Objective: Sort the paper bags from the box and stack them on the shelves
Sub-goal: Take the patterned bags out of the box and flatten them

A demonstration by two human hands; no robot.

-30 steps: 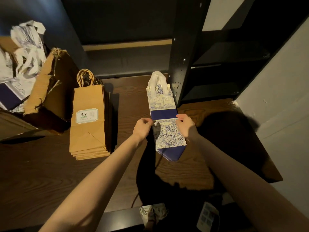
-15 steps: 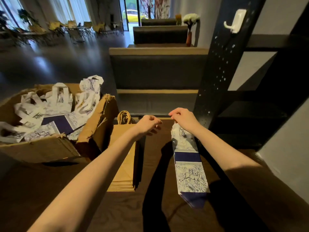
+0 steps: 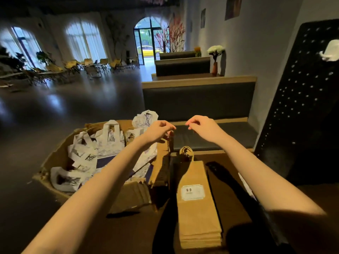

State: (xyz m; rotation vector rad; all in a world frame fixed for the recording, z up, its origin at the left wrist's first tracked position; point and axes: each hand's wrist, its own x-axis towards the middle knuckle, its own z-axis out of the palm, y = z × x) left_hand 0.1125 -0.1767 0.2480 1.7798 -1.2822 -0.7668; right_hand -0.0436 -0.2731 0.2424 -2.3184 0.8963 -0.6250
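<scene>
A torn cardboard box [image 3: 132, 195] at the left holds several white paper bags with blue print [image 3: 110, 142]. To its right a flat stack of brown paper bags [image 3: 198, 224] with a white label lies on the dark wooden table [image 3: 128, 235]. My left hand [image 3: 157, 132] hovers over the box's right edge, fingers loosely curled, holding nothing. Beside it, over the bench beyond the table, my right hand [image 3: 201, 126] is empty too, fingers apart. The blue-and-white bag laid on the table is almost wholly hidden under my right forearm.
The black perforated side panel of the shelf unit [image 3: 302, 107] stands at the right, with a white hook [image 3: 330, 52] on it. A dark upholstered bench [image 3: 198, 101] runs behind the table. Beyond lie an open dark floor, chairs and windows.
Both hands let go of the blue-and-white bag, rose and moved left toward the box. The view tilted up from the table to the room.
</scene>
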